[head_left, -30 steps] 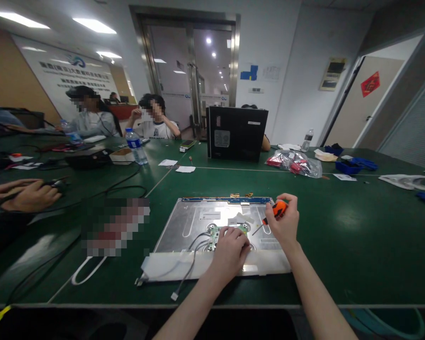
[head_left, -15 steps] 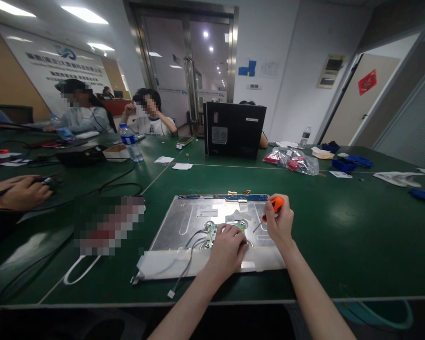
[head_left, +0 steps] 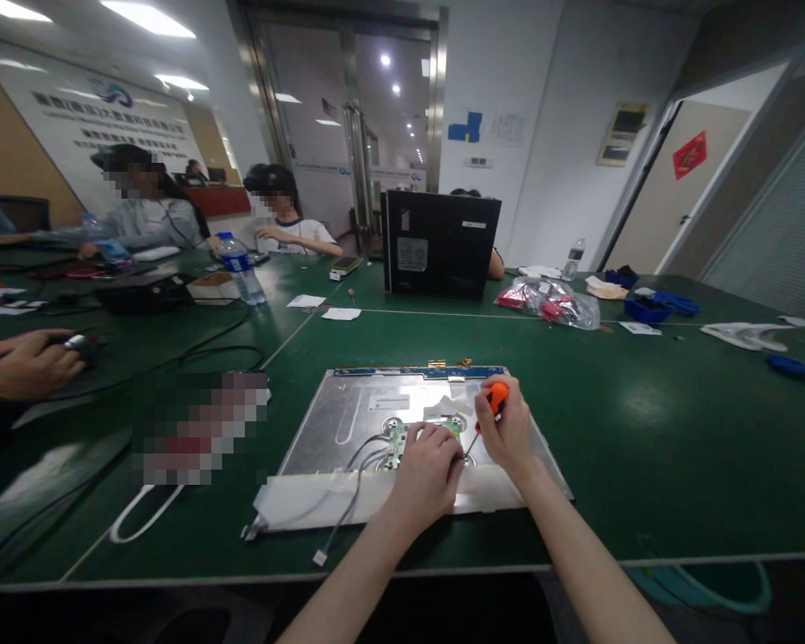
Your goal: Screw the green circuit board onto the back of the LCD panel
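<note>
On the green table lies a silver display panel (head_left: 318, 438), back side up, with a long blue circuit strip (head_left: 402, 372) at its far edge and a whitish film (head_left: 301, 503) along its near edge. My left hand (head_left: 427, 470) rests with curled fingers over a small green circuit board (head_left: 395, 436) at the panel's middle, covering much of it. Grey cables (head_left: 360, 490) run from that board to a white plug. An orange-and-black screwdriver (head_left: 497, 397) is gripped in my right hand (head_left: 510, 436). Its tip points down beside my left fingers, near the board's right edge; exact contact is unclear.
A black computer case (head_left: 441, 246) stands beyond the panel, with bagged red items (head_left: 548, 302) to its right. On the left are a water bottle (head_left: 241, 268), black cables, a blurred-out item with a white loop (head_left: 146, 523), and another person's hand (head_left: 37, 365).
My right hand has moved left and slightly down, bringing the screwdriver's tip from the panel's right part to beside my left fingers. My left hand stays on the board.
</note>
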A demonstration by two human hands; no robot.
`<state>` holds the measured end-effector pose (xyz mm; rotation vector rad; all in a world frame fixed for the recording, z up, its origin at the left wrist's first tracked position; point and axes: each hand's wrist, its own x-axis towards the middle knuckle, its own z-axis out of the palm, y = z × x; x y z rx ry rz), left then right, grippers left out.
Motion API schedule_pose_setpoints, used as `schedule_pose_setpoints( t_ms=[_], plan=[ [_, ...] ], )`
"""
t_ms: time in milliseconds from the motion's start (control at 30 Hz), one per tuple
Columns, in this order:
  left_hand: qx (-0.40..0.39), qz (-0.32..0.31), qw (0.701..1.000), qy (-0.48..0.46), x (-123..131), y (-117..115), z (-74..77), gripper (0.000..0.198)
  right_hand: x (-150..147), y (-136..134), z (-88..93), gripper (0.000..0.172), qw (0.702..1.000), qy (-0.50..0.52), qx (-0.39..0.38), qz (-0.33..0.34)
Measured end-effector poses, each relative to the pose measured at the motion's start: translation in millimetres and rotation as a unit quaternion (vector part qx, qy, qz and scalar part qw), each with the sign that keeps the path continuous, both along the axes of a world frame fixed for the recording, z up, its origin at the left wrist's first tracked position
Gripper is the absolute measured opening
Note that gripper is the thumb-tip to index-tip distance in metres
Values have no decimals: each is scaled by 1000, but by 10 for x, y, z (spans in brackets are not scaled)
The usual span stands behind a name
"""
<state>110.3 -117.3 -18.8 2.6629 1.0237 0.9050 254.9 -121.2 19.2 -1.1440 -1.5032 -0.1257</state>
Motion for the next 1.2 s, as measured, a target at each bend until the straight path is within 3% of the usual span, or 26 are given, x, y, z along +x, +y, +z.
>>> schedule_pose_setpoints(
  t_ms=[233,667,867,1100,1200],
  plan=[
    [3,-1,1000,7,5,15,-24,9,-28,31,-37,14,999,-12,-4,33],
    [-8,-4,1000,17,5,16,-25,8,-48,56,-56,17,999,-33,18,18],
    [-16,-4,1000,14,1,16,-22,9,-44,63,-65,26,998,-52,37,9],
    [-19,-5,1000,19,-7,6,-18,12,-18,17,-33,39,993,-78,4,90],
    [-18,-4,1000,21,-5,5,-20,12,-34,18,-33,40,994,-74,10,74]
  ],
)
